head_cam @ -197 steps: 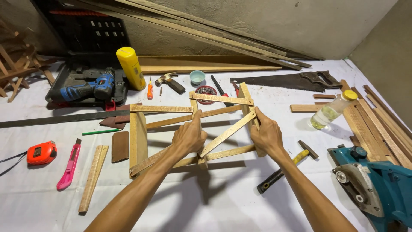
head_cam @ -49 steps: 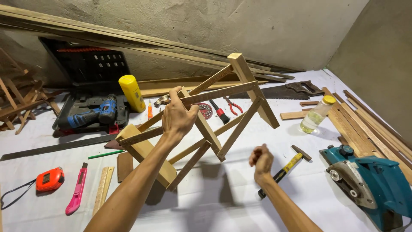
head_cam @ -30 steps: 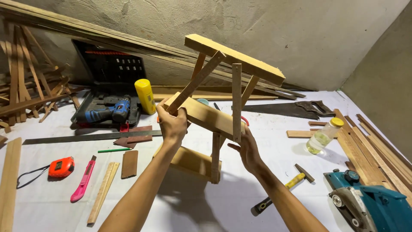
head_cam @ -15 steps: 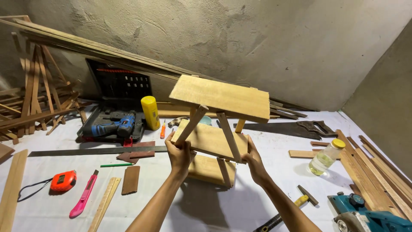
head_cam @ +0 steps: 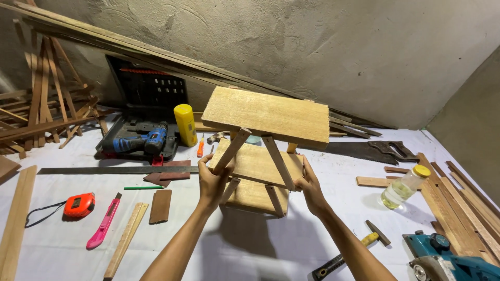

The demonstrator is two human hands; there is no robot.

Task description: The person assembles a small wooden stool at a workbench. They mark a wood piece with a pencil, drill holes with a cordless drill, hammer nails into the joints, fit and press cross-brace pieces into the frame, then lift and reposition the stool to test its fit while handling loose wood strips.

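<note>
Nearest, a black-handled hammer (head_cam: 346,251) and a teal power planer (head_cam: 452,260) lie on the white-covered table (head_cam: 250,255). Just beyond, the left hand (head_cam: 212,182) is clamped on a slanted front leg of a small three-tier wooden shelf (head_cam: 263,148), while the right hand (head_cam: 311,186) grips the middle tier's right edge. This shelf stands upright on the table between both hands. Off to the left lie a pink utility knife (head_cam: 103,228) and an orange tape measure (head_cam: 79,204). Farther back sit a blue cordless drill (head_cam: 139,143), a yellow can (head_cam: 185,125) and a handsaw (head_cam: 367,151).
</note>
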